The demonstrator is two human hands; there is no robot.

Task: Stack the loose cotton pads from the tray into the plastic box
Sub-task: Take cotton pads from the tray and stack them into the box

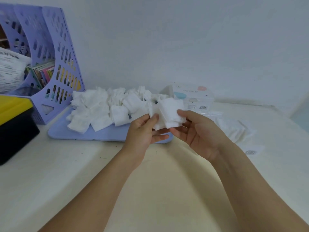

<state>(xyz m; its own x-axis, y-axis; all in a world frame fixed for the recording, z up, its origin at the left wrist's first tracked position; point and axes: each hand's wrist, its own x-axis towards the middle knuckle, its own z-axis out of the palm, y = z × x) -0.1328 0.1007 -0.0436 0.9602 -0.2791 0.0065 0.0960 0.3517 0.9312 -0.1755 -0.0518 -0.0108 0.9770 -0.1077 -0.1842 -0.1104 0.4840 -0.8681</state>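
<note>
Several loose white square cotton pads (100, 109) lie heaped on a lilac tray (107, 135) at the table's middle. Over the tray's right end, both hands hold a small bunch of cotton pads (170, 114). My left hand (143, 131) pinches the bunch's left side between thumb and fingers. My right hand (197, 133) grips its right side, thumb on top. The clear plastic box (195, 97) with a printed label stands behind the hands, against the wall. Its inside cannot be made out.
A lilac perforated file rack (55, 67) holding books stands at the back left. A yellow-and-black case (15, 124) sits at the left edge. A clear plastic wrapper with white pads (234, 128) and a barcode label (250, 152) lie right of my hands.
</note>
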